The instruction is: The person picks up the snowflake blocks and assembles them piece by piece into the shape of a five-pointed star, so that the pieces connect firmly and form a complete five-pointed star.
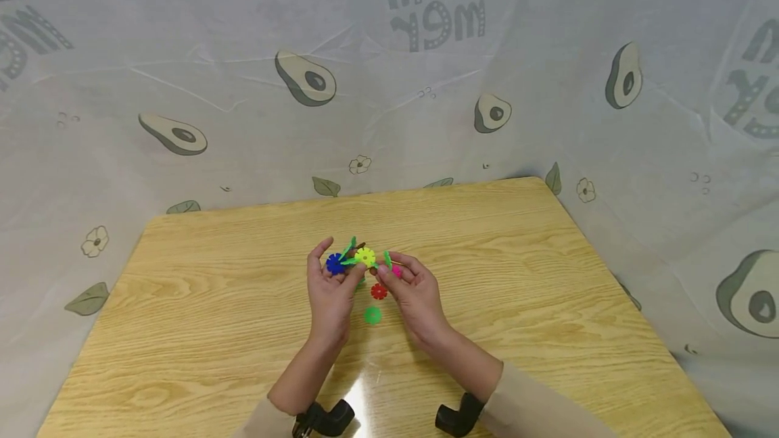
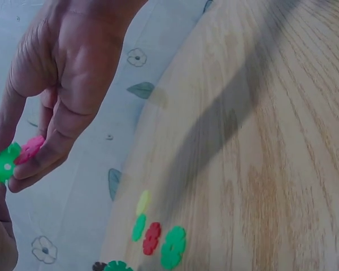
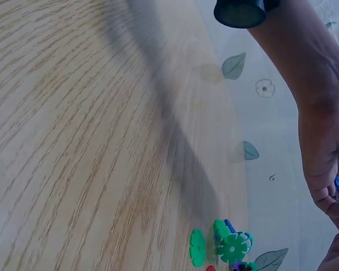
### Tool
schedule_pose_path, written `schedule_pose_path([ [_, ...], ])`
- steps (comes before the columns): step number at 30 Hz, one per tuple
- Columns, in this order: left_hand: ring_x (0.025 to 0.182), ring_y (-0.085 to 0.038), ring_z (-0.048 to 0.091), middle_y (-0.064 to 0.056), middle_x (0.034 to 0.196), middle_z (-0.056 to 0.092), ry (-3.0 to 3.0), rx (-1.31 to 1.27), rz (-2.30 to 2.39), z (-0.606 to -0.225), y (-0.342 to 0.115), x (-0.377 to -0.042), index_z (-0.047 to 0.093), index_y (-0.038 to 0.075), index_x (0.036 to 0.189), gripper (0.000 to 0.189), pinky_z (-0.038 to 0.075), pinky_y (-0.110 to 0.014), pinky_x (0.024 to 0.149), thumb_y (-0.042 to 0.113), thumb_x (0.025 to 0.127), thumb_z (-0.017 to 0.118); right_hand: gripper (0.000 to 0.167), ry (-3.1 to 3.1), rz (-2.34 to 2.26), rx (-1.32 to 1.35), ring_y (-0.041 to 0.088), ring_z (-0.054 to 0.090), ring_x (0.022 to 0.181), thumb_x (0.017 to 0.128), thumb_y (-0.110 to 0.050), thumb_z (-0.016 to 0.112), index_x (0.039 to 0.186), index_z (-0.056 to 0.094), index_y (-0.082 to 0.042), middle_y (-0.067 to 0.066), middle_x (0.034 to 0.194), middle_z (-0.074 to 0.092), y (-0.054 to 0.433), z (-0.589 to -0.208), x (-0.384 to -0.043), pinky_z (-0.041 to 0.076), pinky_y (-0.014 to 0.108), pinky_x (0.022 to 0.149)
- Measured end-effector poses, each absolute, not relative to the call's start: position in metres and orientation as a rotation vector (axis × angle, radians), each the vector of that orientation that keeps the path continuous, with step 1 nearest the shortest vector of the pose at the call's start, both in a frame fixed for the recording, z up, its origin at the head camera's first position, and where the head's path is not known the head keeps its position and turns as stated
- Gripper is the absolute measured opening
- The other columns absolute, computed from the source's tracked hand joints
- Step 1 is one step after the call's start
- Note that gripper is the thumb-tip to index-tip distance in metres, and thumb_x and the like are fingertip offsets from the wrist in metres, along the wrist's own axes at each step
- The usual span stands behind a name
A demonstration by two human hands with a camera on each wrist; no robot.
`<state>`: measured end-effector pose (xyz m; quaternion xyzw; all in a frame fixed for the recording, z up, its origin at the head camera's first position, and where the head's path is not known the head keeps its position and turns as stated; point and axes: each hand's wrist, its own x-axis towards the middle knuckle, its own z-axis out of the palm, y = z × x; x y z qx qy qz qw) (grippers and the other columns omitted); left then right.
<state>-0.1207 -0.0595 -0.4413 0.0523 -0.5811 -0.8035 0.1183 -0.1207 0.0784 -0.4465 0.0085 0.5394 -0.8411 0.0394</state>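
Note:
Notched plastic snowflake discs are in and under both hands. In the head view my left hand (image 1: 330, 306) pinches a joined group with a blue disc (image 1: 335, 263), green discs and a yellow disc (image 1: 365, 257), held above the table. Facing it, my right hand (image 1: 424, 304) pinches a green disc (image 1: 387, 259) at the group's right side. A pink disc (image 2: 31, 148) lies against the right hand's fingers in the left wrist view, beside the green one. The fingertips of both hands nearly meet there, and fingers partly hide the joints between discs.
On the wooden table (image 1: 213, 316), below the hands, lie a red disc (image 1: 379, 290) and a loose green disc (image 1: 372, 315). Several more green, blue and dark discs cluster nearby in the right wrist view. A printed cloth (image 1: 389, 120) hangs behind the table.

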Motion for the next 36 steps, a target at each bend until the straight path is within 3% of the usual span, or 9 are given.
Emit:
schedule_pose_path([
  [7,0.103,-0.007,0.069,-0.012,0.123,0.063,-1.721,0.1,-2.372,-0.4425,-0.062,-0.1209,0.03,0.011,0.157,0.077,0.06,-0.016,0.082,-0.014,0.093,0.067,0.039,1.654,-2.573,0.05,0.007,0.078,0.094,0.101,0.007,0.061,0.139,0.052,0.007,-0.004,0.099,0.077,0.0777,-0.445,-0.1205,0.062,0.018,0.09],
  [16,0.108,-0.007,0.069,-0.006,0.129,0.067,-1.602,0.21,-2.504,-0.4438,-0.0608,-0.1239,0.052,0.0,0.145,0.053,0.061,-0.017,0.086,-0.01,0.094,0.068,0.041,1.615,-2.575,0.053,0.007,0.077,0.095,0.102,0.004,0.062,0.141,0.049,0.004,-0.005,0.1,0.076,0.0764,-0.4435,-0.1218,0.061,0.019,0.094],
  [21,0.104,-0.008,0.069,-0.008,0.129,0.063,-1.624,0.21,-2.524,-0.4449,-0.0615,-0.1245,0.053,0.002,0.144,0.05,0.062,-0.02,0.086,-0.007,0.097,0.067,0.04,1.603,-2.572,0.065,0.005,0.077,0.093,0.102,0.006,0.06,0.14,0.05,0.005,-0.004,0.098,0.074,0.0758,-0.4454,-0.1218,0.062,0.019,0.093],
  [28,0.084,-0.007,0.072,-0.002,0.117,0.067,-1.636,0.197,-2.54,-0.4431,-0.0627,-0.1248,0.054,0.003,0.143,0.05,0.063,-0.02,0.079,-0.009,0.096,0.067,0.04,1.626,-2.573,0.058,0.006,0.077,0.093,0.101,0.007,0.061,0.14,0.051,0.004,-0.004,0.099,0.074,0.0764,-0.4458,-0.1209,0.062,0.019,0.092],
  [36,0.087,-0.007,0.07,0.0,0.115,0.068,-1.667,0.194,-2.513,-0.4427,-0.0634,-0.1247,0.056,0.001,0.141,0.048,0.063,-0.02,0.079,-0.009,0.096,0.068,0.04,1.64,-2.582,0.055,0.006,0.077,0.095,0.101,0.006,0.062,0.14,0.052,0.005,-0.005,0.1,0.075,0.0753,-0.4473,-0.1206,0.062,0.02,0.093],
])
